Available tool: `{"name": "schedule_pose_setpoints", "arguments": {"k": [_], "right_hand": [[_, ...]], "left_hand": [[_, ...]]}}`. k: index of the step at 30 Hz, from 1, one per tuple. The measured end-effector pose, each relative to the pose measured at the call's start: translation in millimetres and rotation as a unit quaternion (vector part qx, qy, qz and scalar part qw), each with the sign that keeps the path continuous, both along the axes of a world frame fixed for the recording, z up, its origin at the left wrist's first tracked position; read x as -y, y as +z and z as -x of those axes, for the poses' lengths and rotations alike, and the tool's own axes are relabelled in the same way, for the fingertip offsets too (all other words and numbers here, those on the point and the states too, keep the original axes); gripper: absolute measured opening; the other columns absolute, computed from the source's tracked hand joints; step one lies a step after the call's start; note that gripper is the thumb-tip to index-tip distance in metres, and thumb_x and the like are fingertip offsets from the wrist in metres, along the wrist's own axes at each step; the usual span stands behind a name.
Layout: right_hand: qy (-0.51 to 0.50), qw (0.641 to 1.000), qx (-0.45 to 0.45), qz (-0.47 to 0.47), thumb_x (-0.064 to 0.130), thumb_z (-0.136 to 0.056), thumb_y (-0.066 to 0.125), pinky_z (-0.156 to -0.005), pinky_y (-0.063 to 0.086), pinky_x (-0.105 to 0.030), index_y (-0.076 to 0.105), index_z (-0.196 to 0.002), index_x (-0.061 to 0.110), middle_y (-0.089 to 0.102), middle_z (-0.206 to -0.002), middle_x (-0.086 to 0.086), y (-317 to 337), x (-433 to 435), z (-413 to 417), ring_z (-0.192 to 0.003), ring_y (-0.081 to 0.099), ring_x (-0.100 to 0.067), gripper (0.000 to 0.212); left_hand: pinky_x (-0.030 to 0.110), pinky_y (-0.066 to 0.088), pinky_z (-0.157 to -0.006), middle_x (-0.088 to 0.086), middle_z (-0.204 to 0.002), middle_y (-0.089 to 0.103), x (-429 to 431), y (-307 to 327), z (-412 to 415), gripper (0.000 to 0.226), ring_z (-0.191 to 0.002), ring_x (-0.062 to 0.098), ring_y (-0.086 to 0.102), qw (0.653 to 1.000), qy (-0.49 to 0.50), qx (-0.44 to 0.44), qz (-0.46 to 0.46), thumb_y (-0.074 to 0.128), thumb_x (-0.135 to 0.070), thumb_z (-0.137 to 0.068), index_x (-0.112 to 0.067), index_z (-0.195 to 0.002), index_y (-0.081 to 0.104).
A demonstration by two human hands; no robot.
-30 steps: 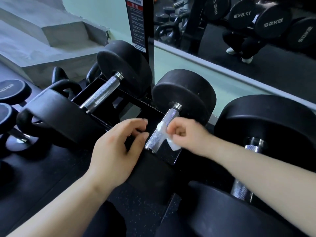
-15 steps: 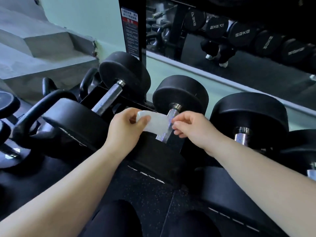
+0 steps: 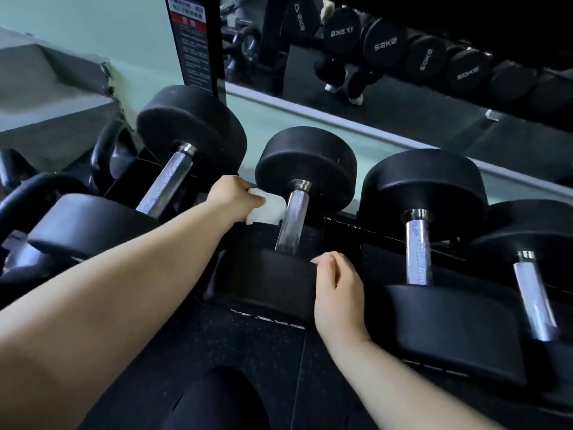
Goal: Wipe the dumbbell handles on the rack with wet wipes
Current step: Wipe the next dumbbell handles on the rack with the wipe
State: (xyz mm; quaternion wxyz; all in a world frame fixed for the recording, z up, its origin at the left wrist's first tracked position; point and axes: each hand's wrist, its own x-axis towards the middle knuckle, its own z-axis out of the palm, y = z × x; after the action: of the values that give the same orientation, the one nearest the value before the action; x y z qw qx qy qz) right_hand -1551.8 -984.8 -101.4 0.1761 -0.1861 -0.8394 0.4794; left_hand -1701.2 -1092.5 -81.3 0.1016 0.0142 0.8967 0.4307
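Black dumbbells with knurled steel handles lie side by side on a low black rack (image 3: 341,225). My left hand (image 3: 231,198) pinches a white wet wipe (image 3: 268,209), which hangs just left of the second dumbbell's handle (image 3: 293,218). My right hand (image 3: 336,293) rests on the near head (image 3: 266,280) of that same dumbbell, fingers bent over its top edge. The leftmost handle (image 3: 167,181) and two more handles (image 3: 417,248) at the right are bare.
A mirror (image 3: 403,72) behind the rack reflects more dumbbells and a person's legs. Black kettlebells (image 3: 108,150) stand at the far left beside grey concrete steps (image 3: 46,97). Speckled black rubber floor lies below, with my dark-clothed knees at the bottom edge.
My right hand let go of the wipe and dropped onto the near dumbbell head. My left hand kept the wipe and holds it left of the handle. The camera shifted left and back.
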Motion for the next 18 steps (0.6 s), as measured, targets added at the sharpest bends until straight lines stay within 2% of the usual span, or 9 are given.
{"name": "schedule_pose_setpoints", "arguments": {"k": [2, 4, 6, 7, 8, 10, 12, 15, 18], "right_hand": [[0.004, 1.000, -0.006, -0.005, 0.031, -0.077, 0.029, -0.068, 0.033, -0.007, 0.042, -0.059, 0.030, 0.050, -0.068, 0.012, -4, -2, 0, -0.071, 0.047, 0.009, 0.023], [-0.001, 0.999, -0.028, -0.016, 0.033, -0.077, 0.029, -0.069, 0.033, -0.005, 0.042, -0.058, 0.032, 0.050, -0.067, 0.013, -8, -2, 0, -0.070, 0.046, 0.011, 0.023], [-0.009, 0.999, -0.041, -0.022, 0.042, -0.072, 0.025, -0.069, 0.033, -0.005, 0.042, -0.058, 0.033, 0.051, -0.067, 0.014, -11, -3, 1, -0.071, 0.046, 0.010, 0.024], [-0.011, 0.999, -0.044, -0.021, 0.044, -0.070, 0.023, -0.070, 0.033, -0.006, 0.043, -0.059, 0.034, 0.051, -0.067, 0.013, -12, -3, 1, -0.071, 0.047, 0.007, 0.024], [-0.012, 0.999, -0.045, -0.021, 0.044, -0.070, 0.023, -0.070, 0.034, -0.007, 0.043, -0.059, 0.034, 0.052, -0.068, 0.013, -13, -3, 1, -0.072, 0.047, 0.002, 0.025], [-0.009, 0.999, -0.047, -0.023, 0.044, -0.071, 0.023, -0.070, 0.034, -0.008, 0.044, -0.060, 0.035, 0.053, -0.068, 0.011, -13, -2, 0, -0.074, 0.048, -0.006, 0.026], [-0.011, 0.998, -0.052, -0.018, 0.043, -0.071, 0.024, -0.069, 0.034, -0.008, 0.046, -0.060, 0.034, 0.055, -0.068, 0.009, -13, -2, -1, -0.078, 0.050, -0.009, 0.026], [-0.013, 0.998, -0.066, -0.011, 0.041, -0.073, 0.026, -0.069, 0.035, -0.008, 0.048, -0.062, 0.034, 0.056, -0.068, 0.011, -14, -1, 0, -0.076, 0.051, -0.007, 0.026], [-0.014, 0.997, -0.074, -0.017, 0.038, -0.074, 0.027, -0.068, 0.035, -0.007, 0.050, -0.063, 0.030, 0.056, -0.068, 0.012, -16, -2, 0, -0.076, 0.051, -0.007, 0.026]], "left_hand": [[0.011, 0.040, -0.042, 0.004, -0.066, 0.047, -12, 0, 6, 0.027, -0.056, 0.013, 0.046, 0.994, -0.009, 0.061, -0.090, 0.065, -0.011, -0.082, -0.011, -0.063, 0.046], [0.017, 0.050, -0.045, 0.003, -0.067, 0.050, -23, -1, 8, 0.024, -0.056, 0.011, 0.050, 0.986, -0.035, 0.090, -0.133, 0.068, -0.006, -0.079, -0.014, -0.066, 0.050], [0.029, 0.057, -0.061, 0.002, -0.059, 0.052, -27, -6, 7, 0.024, -0.057, 0.018, 0.054, 0.989, -0.088, 0.082, -0.088, 0.070, -0.003, -0.076, -0.015, -0.062, 0.054], [0.031, 0.058, -0.064, 0.001, -0.054, 0.053, -25, -7, 4, 0.025, -0.054, 0.018, 0.056, 0.989, -0.103, 0.081, -0.065, 0.070, -0.003, -0.075, -0.015, -0.060, 0.055], [0.026, 0.056, -0.058, -0.001, -0.046, 0.052, -21, -8, 2, 0.025, -0.047, 0.013, 0.055, 0.988, -0.110, 0.095, -0.058, 0.071, -0.002, -0.074, -0.014, -0.059, 0.055], [0.014, 0.043, -0.040, -0.005, -0.036, 0.046, -10, -14, -4, 0.022, -0.037, 0.006, 0.046, 0.979, -0.130, 0.144, -0.056, 0.071, -0.002, -0.074, -0.009, -0.060, 0.055], [0.012, 0.040, -0.042, 0.001, -0.050, 0.051, -1, -17, -10, 0.017, -0.046, 0.007, 0.045, 0.971, -0.130, 0.180, -0.091, 0.070, -0.003, -0.077, -0.008, -0.065, 0.058], [0.015, 0.051, -0.053, 0.009, -0.073, 0.057, -6, -13, -4, 0.013, -0.054, 0.006, 0.056, 0.941, -0.086, 0.226, -0.238, 0.061, -0.003, -0.084, -0.010, -0.073, 0.060], [0.017, 0.053, -0.055, 0.010, -0.080, 0.062, -28, -9, 11, 0.004, -0.065, 0.011, 0.059, 0.949, -0.021, 0.172, -0.264, 0.064, -0.002, -0.082, -0.006, -0.084, 0.064]]}}
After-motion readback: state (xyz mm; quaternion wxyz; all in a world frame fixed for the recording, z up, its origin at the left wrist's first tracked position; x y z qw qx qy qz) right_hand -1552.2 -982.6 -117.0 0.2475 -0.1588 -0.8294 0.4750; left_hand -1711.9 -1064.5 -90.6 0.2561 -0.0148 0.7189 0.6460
